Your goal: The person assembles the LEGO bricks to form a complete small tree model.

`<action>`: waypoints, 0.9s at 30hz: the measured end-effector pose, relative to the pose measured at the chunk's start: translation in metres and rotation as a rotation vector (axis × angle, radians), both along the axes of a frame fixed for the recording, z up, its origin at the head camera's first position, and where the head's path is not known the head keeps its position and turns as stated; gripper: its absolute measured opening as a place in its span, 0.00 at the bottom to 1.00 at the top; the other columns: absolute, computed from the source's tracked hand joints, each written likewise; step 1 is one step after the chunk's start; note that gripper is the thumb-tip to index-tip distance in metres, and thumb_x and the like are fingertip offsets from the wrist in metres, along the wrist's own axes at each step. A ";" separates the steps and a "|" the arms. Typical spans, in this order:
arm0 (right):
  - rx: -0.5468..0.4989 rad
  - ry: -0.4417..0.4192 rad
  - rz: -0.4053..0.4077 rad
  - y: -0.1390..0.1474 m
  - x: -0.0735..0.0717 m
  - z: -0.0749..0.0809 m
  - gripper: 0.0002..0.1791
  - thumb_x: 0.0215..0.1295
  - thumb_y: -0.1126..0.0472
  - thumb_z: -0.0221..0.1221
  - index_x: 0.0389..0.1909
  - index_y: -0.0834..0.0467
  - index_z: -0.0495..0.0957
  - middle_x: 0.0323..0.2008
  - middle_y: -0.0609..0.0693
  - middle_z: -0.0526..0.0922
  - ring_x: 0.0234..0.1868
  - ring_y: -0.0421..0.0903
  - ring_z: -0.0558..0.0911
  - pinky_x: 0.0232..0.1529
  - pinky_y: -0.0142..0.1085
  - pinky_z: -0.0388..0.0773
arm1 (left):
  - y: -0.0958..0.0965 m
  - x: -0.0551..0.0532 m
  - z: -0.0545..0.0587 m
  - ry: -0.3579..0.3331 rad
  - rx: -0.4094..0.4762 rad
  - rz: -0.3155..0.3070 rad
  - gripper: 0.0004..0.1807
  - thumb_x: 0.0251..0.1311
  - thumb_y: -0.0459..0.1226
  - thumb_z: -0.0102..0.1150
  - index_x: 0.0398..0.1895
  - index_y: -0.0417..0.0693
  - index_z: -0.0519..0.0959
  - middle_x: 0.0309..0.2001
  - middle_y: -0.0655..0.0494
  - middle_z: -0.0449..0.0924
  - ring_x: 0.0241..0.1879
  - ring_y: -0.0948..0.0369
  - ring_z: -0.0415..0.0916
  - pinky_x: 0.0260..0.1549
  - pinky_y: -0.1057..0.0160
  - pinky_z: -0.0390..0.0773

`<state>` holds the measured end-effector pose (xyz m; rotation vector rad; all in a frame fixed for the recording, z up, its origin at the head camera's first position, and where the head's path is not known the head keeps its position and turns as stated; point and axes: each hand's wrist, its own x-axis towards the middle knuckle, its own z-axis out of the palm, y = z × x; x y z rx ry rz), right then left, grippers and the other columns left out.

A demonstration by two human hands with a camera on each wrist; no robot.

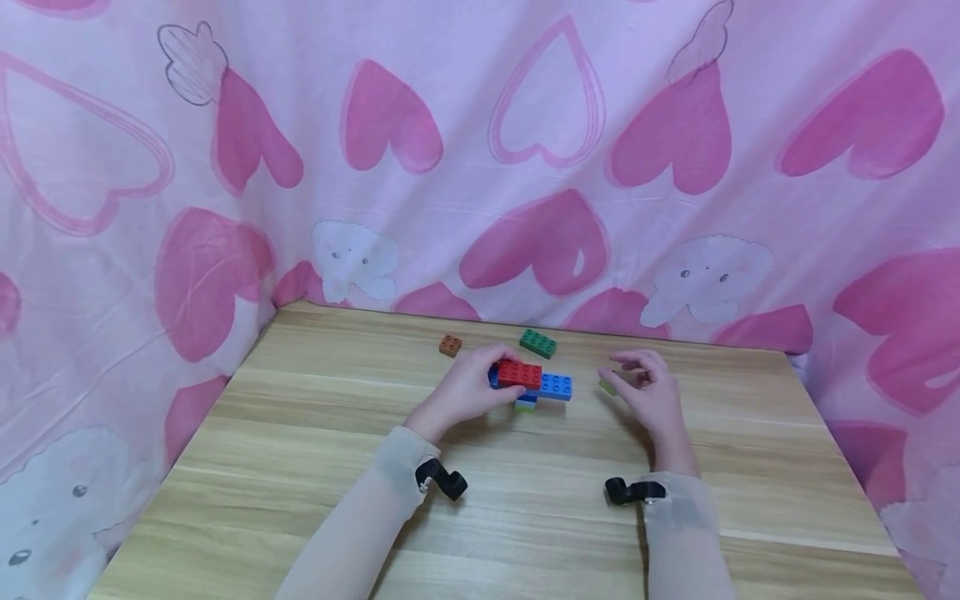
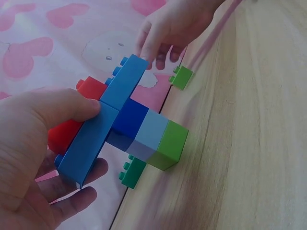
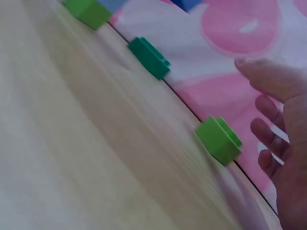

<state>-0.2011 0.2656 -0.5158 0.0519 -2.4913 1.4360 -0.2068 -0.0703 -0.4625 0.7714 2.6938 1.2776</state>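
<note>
My left hand (image 1: 467,385) grips a toy-brick assembly, its thumb pressing the blue bricks (image 2: 88,146) and its other fingers around the far side. A red brick (image 1: 520,374) sits across the top of the blue ones. Below them, a dark blue brick (image 2: 128,122), a light blue brick (image 2: 147,132) and a lime green brick (image 2: 171,143) form a stem. My right hand (image 1: 654,392) holds nothing, its fingers loosely bent. Just beside it, a loose lime green brick (image 3: 218,140) stands on the table, studs upward, apart from the fingers in the right wrist view.
Behind the assembly, a dark green brick (image 1: 538,342) and a small brown brick (image 1: 451,345) lie near the back of the wooden table (image 1: 540,525). A pink curtain (image 1: 450,200) with hearts hangs along the back and sides. Each wrist carries a black camera mount (image 1: 442,479).
</note>
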 end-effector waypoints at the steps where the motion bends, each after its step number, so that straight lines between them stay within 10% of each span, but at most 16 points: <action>1: 0.013 -0.006 -0.014 0.004 0.000 -0.001 0.25 0.70 0.48 0.75 0.61 0.55 0.86 0.59 0.52 0.80 0.58 0.50 0.77 0.57 0.36 0.73 | 0.000 0.000 0.000 -0.001 0.000 0.001 0.24 0.67 0.44 0.78 0.64 0.55 0.83 0.56 0.63 0.85 0.52 0.61 0.79 0.57 0.58 0.83; 12: 0.080 -0.112 0.040 0.024 0.005 -0.003 0.35 0.69 0.44 0.75 0.72 0.54 0.80 0.65 0.54 0.81 0.62 0.50 0.77 0.59 0.37 0.74 | 0.001 0.001 -0.001 0.003 0.004 -0.001 0.22 0.67 0.45 0.79 0.61 0.58 0.83 0.54 0.64 0.85 0.52 0.62 0.79 0.57 0.59 0.83; 18: 0.061 -0.204 0.098 0.027 0.006 -0.004 0.42 0.66 0.42 0.77 0.75 0.55 0.76 0.69 0.58 0.79 0.69 0.57 0.76 0.74 0.57 0.70 | 0.002 0.001 0.000 0.004 0.008 -0.006 0.22 0.67 0.45 0.78 0.61 0.57 0.83 0.53 0.64 0.85 0.51 0.62 0.79 0.56 0.59 0.83; 27: 0.135 -0.197 0.088 0.025 0.002 -0.010 0.33 0.69 0.45 0.76 0.69 0.57 0.81 0.66 0.59 0.81 0.65 0.57 0.77 0.70 0.57 0.72 | 0.002 0.001 -0.001 -0.002 0.001 -0.002 0.21 0.67 0.45 0.78 0.61 0.58 0.83 0.53 0.64 0.85 0.51 0.62 0.79 0.55 0.60 0.83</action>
